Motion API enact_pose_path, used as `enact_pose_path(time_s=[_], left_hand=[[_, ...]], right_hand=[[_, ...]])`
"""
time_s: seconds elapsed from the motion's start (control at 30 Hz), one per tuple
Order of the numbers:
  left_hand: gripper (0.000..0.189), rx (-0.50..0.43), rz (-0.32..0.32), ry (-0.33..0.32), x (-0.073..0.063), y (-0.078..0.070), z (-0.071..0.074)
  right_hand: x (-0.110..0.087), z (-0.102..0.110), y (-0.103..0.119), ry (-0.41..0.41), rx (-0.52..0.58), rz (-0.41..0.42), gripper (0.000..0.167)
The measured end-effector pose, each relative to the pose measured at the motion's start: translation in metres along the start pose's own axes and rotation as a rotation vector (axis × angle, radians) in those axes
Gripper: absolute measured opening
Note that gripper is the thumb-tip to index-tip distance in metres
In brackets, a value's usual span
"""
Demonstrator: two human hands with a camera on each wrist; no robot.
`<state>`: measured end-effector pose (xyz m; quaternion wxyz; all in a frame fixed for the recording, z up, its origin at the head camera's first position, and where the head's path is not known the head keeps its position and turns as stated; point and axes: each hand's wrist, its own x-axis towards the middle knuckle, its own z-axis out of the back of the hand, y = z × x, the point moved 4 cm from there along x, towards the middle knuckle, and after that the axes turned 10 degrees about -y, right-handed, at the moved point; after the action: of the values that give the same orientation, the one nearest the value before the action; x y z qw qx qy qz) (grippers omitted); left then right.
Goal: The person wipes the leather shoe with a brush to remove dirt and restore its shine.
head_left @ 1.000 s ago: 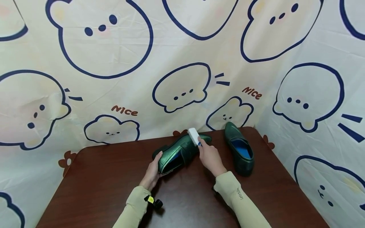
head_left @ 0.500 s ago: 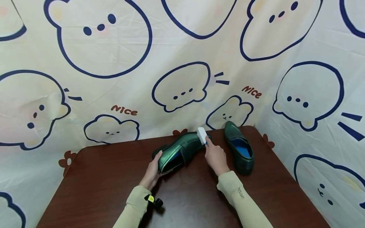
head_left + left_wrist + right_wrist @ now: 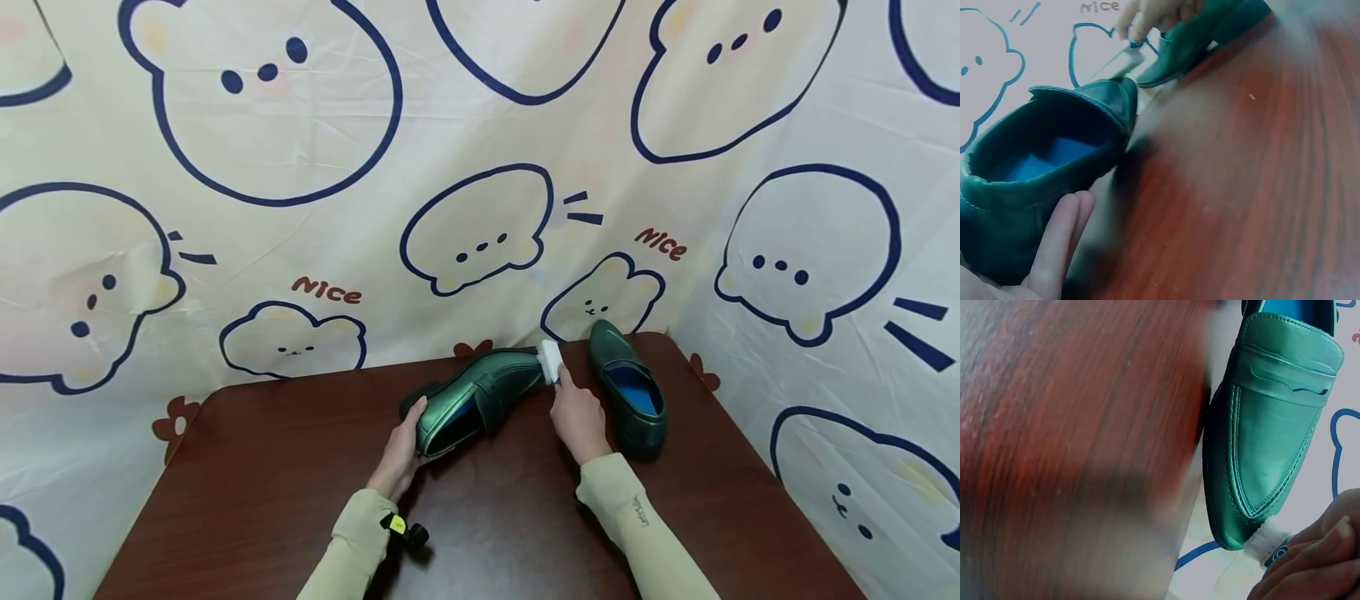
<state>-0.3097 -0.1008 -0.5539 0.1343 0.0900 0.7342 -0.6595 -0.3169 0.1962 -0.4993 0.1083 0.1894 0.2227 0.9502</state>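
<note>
A dark green loafer (image 3: 480, 392) with a blue insole lies tilted near the back of the table, toe to the right. My left hand (image 3: 400, 454) grips its heel end; in the left wrist view two fingers (image 3: 1063, 240) press along its side below the opening. My right hand (image 3: 579, 417) holds a small white brush (image 3: 550, 361) with some blue on it. In the right wrist view the white bristles (image 3: 1263, 537) meet the loafer's toe (image 3: 1235, 534). The matching loafer (image 3: 630, 392) stands to the right of my right hand, heel toward me.
A dark brown wooden table (image 3: 270, 500) spans the lower view. Behind it and along the right hangs a white cloth (image 3: 480, 108) with bear drawings. The toe end of the second loafer reaches the table's back edge. A black device with a yellow tag (image 3: 405, 527) sits at my left wrist.
My right hand has slid the brush to the right along the loafer's front, from the upper near the strap out to the toe tip. The left hand and both loafers stay put.
</note>
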Motion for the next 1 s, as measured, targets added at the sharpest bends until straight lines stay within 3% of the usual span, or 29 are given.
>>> enact_pose_path(time_s=[0.27,0.57,0.73,0.9,1.0], left_hand=[[0.083,0.041,0.001,0.014,-0.009,0.003,0.001],[0.087,0.139,-0.016,0.072,-0.015,-0.001,0.006],[0.094,0.221,-0.041,-0.017,-0.015,-0.001,0.014],[0.118,0.47,-0.154,-0.134,-0.021,-0.008,0.02],[0.118,0.625,-0.225,-0.178,-0.025,-0.014,0.02]], right_hand=[[-0.003,0.002,-0.004,0.011,0.028,0.011,0.046],[-0.003,0.004,-0.005,0.023,0.047,0.01,0.047],[-0.005,0.004,-0.006,0.031,0.073,0.015,0.047],[-0.006,0.006,-0.01,0.036,0.098,0.014,0.046],[-0.007,0.008,-0.014,0.032,0.104,0.014,0.046]])
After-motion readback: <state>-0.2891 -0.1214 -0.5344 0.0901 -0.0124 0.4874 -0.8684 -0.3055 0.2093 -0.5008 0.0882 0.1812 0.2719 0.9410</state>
